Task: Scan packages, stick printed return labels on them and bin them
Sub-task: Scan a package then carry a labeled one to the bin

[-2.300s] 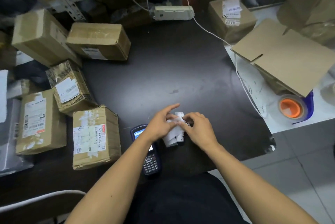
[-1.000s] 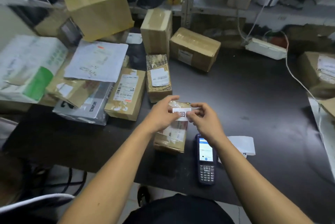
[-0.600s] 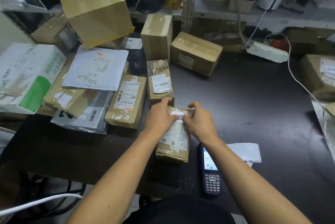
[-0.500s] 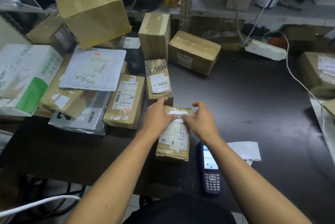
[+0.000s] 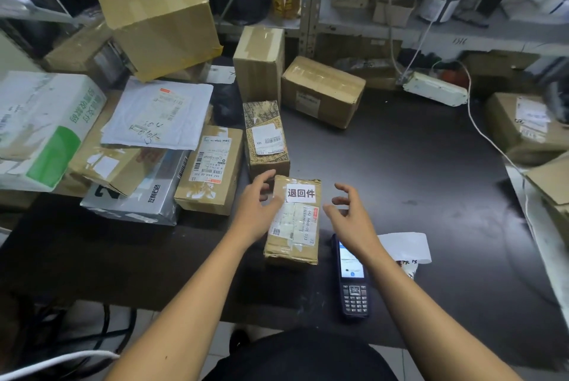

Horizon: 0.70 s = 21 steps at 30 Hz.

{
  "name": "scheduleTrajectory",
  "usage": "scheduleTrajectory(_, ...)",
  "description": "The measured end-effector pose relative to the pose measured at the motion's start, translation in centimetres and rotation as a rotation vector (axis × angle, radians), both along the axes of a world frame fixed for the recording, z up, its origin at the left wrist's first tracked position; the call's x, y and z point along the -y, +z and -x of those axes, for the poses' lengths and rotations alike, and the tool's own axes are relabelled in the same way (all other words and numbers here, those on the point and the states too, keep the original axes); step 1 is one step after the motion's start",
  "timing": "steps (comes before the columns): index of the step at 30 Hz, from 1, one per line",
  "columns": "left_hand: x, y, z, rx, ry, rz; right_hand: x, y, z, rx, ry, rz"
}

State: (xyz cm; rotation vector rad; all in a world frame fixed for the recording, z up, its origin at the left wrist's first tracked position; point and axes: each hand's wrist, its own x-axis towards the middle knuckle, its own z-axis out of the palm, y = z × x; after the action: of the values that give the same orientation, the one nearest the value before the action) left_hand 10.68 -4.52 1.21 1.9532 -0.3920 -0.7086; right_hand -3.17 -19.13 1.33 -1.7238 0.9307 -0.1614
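Observation:
A small brown package (image 5: 292, 245) lies on the dark table in front of me, with a white return label (image 5: 301, 193) stuck flat near its far end above its older shipping label. My left hand (image 5: 257, 206) hovers at the package's left edge, fingers loosely curled, holding nothing. My right hand (image 5: 349, 214) hangs just right of the package, fingers spread and empty. A black handheld scanner (image 5: 352, 276) lies face up beside the package, under my right wrist. A strip of white label paper (image 5: 406, 246) lies right of the scanner.
Several taped boxes and mailers crowd the left and back: a patterned box (image 5: 266, 137), a labelled brown box (image 5: 211, 169), a grey bag (image 5: 138, 199). A power strip (image 5: 435, 92) and its white cable lie at the back right. More boxes (image 5: 526, 128) sit at the right edge.
Both hands pressed the label down onto the package and have now lifted off and moved apart. The label stays stuck on the package.

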Motion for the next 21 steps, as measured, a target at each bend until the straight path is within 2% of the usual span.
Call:
scheduleTrajectory(2,-1.2,-0.4,1.0,-0.009,-0.068,0.028,-0.8,-0.3,1.2,0.023,0.104,-0.026)
scheduleTrajectory(7,-3.4,-1.2,2.9,-0.203,-0.178,0.128,-3.3,-0.8,2.9,0.039,0.256,-0.141)
scheduleTrajectory(21,-6.8,-1.5,3.8,-0.209,-0.199,0.183,-8.1,-0.1,2.9,0.047,0.199,-0.096)
